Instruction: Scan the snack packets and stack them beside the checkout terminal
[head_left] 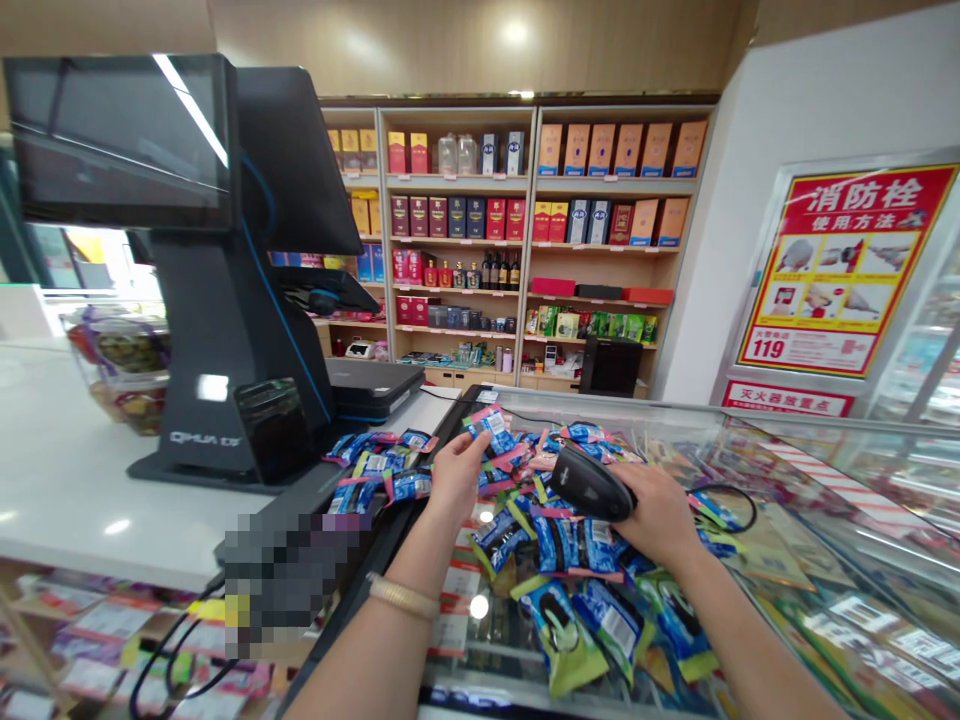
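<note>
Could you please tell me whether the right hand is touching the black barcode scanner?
Touching. The head view shows the right hand holding the black barcode scanner at its right end, with no gap between them.

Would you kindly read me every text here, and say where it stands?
"消防栓": red fire-hydrant poster
"使用方法": same poster
"119": same poster
"灭火器放置点": red sign below
"QIHUA", then unclear characters: checkout terminal stand
Too small or blurred to read: snack packets, barcode scanner, shelf boxes, poster's finer print.
</note>
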